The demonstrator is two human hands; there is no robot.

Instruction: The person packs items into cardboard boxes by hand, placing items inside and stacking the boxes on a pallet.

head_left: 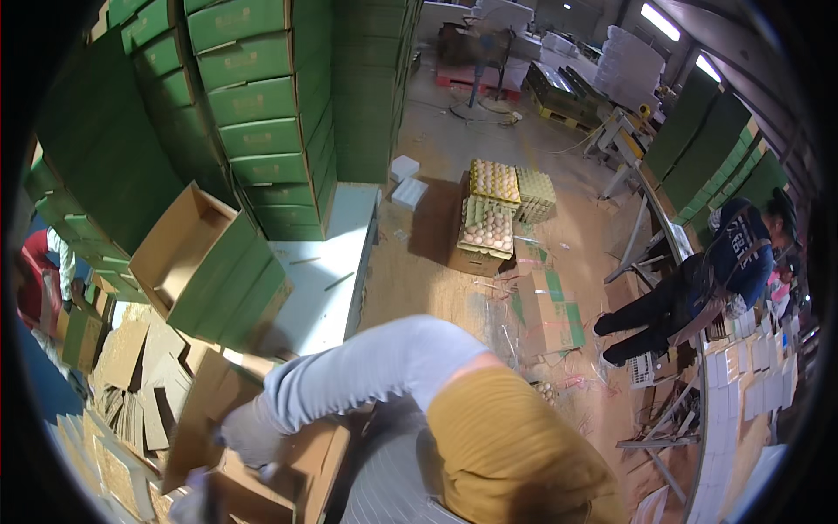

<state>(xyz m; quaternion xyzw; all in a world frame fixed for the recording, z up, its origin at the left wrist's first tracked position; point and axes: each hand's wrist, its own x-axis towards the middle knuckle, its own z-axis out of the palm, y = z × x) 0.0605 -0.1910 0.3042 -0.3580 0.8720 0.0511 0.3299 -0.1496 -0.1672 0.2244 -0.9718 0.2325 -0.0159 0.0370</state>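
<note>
An open brown cardboard box stands at the lower left, its flaps raised. My right arm, in a mustard sleeve and a grey-blue sleeve cover, crosses over toward it. My right hand, in a grey glove, is closed at the upper edge of the box, its fingers pointing down and partly blurred. At the lower rim of the picture my left hand, also gloved, is beside the box's left side. It is dim and cut off, so its fingers cannot be made out.
An open green box rests tilted beside a pale tabletop. Green boxes are stacked behind. Cardboard sheets lie left. Egg trays stand on the floor ahead. One person bends at right; another is far left.
</note>
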